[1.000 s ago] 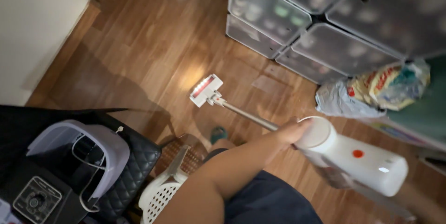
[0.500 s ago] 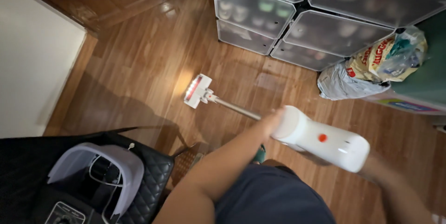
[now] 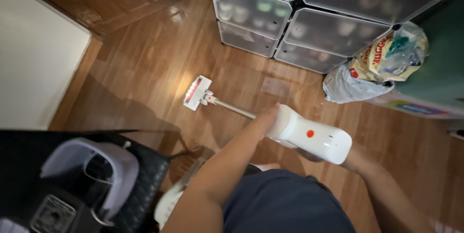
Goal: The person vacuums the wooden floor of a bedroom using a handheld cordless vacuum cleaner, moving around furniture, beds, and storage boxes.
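I hold a white cordless stick vacuum (image 3: 309,134) with a red dot on its body, low over the wooden floor (image 3: 145,64). My left hand (image 3: 265,119) wraps the front end of the body, where the metal tube (image 3: 234,109) starts. My right hand (image 3: 355,158) reaches under the rear of the body and is mostly hidden by it. The tube slopes down to the left. At its end the floor head (image 3: 195,93) rests on the boards with its red lights on, throwing a bright patch ahead of it.
Stacked translucent storage cubes (image 3: 270,10) holding shoes stand at the back. Plastic bags (image 3: 377,64) lie beside a green surface (image 3: 435,78) on the right. A black quilted seat (image 3: 145,180) with a pale hooded device (image 3: 92,165) sits at lower left, below a white wall (image 3: 34,59).
The vacuum body and both hands have moved left and up in the view. The floor head slid left along the boards, and the storage cubes now sit higher in the frame.
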